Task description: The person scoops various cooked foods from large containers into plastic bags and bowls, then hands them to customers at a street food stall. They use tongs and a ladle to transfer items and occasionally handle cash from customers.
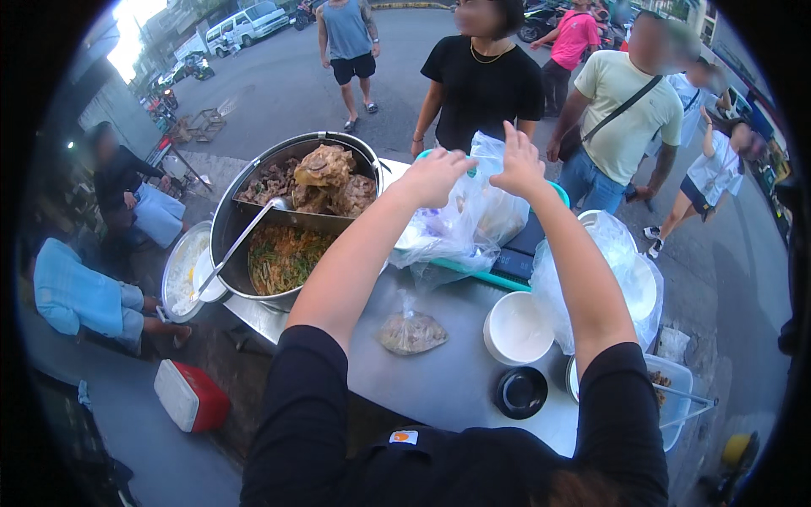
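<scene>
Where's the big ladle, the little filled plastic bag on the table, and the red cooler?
Ladle (pixel 237 248), head view: its long handle.
Filled plastic bag (pixel 411 333), head view: its bulging middle.
Red cooler (pixel 205 400), head view: its red side.

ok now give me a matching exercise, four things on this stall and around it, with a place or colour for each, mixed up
1. ladle
2. cool box
3. small round dish
4. bunched clear bags

A. black, on the metal table
B. near the left hand and right hand
C. across the rim of the pot
D. red and white

Pairs: 1-C, 2-D, 3-A, 4-B
</scene>
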Demonstrator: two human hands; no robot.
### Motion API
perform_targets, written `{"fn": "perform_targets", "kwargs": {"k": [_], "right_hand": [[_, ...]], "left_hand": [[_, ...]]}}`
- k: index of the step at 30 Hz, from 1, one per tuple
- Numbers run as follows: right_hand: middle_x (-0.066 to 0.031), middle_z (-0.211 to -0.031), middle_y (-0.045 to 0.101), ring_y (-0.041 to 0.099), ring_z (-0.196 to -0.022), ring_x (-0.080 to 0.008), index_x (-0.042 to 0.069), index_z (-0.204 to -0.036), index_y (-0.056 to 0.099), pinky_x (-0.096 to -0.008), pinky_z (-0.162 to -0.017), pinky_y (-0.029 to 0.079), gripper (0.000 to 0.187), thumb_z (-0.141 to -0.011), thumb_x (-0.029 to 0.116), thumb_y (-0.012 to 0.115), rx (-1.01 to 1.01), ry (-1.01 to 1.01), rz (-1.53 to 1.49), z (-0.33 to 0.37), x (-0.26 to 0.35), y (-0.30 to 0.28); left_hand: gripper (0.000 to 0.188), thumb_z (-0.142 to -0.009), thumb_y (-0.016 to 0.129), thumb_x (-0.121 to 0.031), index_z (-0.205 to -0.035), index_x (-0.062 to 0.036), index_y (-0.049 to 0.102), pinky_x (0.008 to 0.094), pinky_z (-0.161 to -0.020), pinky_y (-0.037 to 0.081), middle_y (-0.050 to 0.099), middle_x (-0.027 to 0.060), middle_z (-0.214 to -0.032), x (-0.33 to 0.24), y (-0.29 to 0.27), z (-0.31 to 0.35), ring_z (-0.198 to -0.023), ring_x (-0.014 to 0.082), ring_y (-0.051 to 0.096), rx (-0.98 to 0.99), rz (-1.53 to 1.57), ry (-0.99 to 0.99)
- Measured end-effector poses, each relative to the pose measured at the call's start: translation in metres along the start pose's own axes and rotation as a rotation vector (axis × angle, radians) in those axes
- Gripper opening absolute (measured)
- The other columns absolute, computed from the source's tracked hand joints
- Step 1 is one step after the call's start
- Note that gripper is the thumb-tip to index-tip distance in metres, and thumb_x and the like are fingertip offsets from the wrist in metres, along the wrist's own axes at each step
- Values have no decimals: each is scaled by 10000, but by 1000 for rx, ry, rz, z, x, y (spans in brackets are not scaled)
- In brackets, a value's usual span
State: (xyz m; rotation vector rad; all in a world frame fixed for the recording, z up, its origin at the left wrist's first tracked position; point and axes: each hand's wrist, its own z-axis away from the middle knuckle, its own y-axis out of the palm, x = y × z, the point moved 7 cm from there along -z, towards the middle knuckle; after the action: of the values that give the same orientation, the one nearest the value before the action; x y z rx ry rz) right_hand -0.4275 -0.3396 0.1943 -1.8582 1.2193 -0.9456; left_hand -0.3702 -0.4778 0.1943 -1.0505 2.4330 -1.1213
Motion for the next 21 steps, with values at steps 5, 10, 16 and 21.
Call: {"fn": "perform_targets", "kwargs": {"k": [5, 10, 16, 21], "right_hand": [[-109, -1126, 616, 543, -1123, -254, 176, -1319, 418, -525, -904, 349, 630, -729, 190, 640, 370, -25, 96, -27, -6, 24], [-95, -949, 623, 569, -948, -235, 98, -900, 636, -413, -854, 376, 249, -758, 282, 547, 443, 87, -273, -37, -23, 20], [-21, -692, 542, 494, -707, -132, 80, -797, 638, -254, -689, 361, 160, -740, 206, 559, 521, 146, -1090, -30, -31, 5], [4, -747, 541, 486, -722, -90, 60, -937, 600, -221, -670, 346, 173, -802, 160, 563, 391, 175, -1384, -34, -19, -18]], "left_hand": [[278, -695, 638, -21, -964, -86, 672, 390, -905, 439, 601, 100, -1040, 23, 37, -10, -1051, 281, 533, 653, -101, -45], [141, -737, 658, -87, -868, -39, 681, 384, -856, 459, 589, 111, -1018, 44, 27, -21, -966, 281, 562, 506, 113, -139], [116, -856, 562, -101, -894, -4, 614, 294, -762, 460, 576, 63, -873, 72, 20, -41, -831, 182, 572, 208, 561, -351], [125, -900, 525, -143, -917, -43, 598, 214, -583, 441, 568, -22, -737, 93, -4, -60, -652, 47, 538, 31, 936, -653]]}}
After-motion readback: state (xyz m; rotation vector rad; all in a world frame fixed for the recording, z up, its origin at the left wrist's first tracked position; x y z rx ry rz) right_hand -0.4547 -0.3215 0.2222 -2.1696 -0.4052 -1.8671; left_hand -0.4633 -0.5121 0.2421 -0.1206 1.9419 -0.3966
